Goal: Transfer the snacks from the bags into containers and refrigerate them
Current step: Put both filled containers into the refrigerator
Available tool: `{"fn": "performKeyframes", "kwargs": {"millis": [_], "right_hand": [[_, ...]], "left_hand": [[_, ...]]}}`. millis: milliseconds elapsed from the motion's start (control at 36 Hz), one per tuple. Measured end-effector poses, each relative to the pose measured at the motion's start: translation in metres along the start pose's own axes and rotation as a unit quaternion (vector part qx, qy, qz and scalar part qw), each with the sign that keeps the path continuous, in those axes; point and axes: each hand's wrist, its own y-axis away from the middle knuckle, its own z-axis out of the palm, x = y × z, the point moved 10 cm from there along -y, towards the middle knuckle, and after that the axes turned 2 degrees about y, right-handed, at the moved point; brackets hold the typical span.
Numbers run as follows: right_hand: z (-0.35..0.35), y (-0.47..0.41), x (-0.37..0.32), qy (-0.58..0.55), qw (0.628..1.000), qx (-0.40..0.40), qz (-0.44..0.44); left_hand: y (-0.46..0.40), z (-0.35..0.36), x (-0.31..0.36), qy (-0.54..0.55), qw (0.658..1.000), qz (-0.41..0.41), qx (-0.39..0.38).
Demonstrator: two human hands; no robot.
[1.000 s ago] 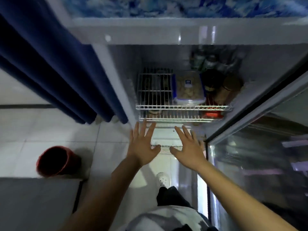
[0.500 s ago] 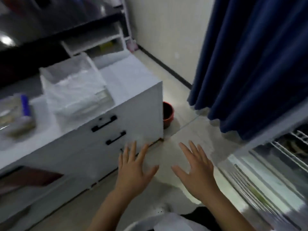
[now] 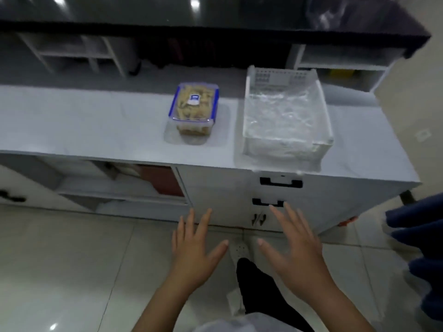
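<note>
Hands, left and right, spread flat, hold nothing above the floor, while snack container sits lidded on desk, just left of basket.

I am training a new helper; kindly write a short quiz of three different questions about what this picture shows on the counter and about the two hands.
1. True or false: the left hand grips the snack container.
2. Which thing stands to the right of the snack container on the counter? A) a red bucket B) a white basket lined with clear plastic C) a kettle
3. Fill in the word: the lid of the snack container has clips of ____ colour.

Key
1. False: both the left hand and the right hand are open, fingers spread, holding nothing.
2. B
3. blue
</note>
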Motion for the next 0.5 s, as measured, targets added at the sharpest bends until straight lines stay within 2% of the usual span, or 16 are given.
{"fn": "performKeyframes", "kwargs": {"millis": [194, 333, 500], "right_hand": [[0.003, -0.101, -0.064, 0.062, 0.988, -0.039, -0.133], [-0.005, -0.177, -0.128, 0.114, 0.964, -0.066, -0.232], [-0.022, -0.289, -0.178, 0.166, 0.944, -0.051, -0.281]], "left_hand": [[-0.060, -0.051, -0.024, 0.040, 0.995, -0.076, 0.054], [-0.115, -0.112, -0.014, 0.006, 0.991, -0.077, 0.108], [-0.191, -0.181, -0.010, -0.024, 0.986, -0.099, 0.134]]}}
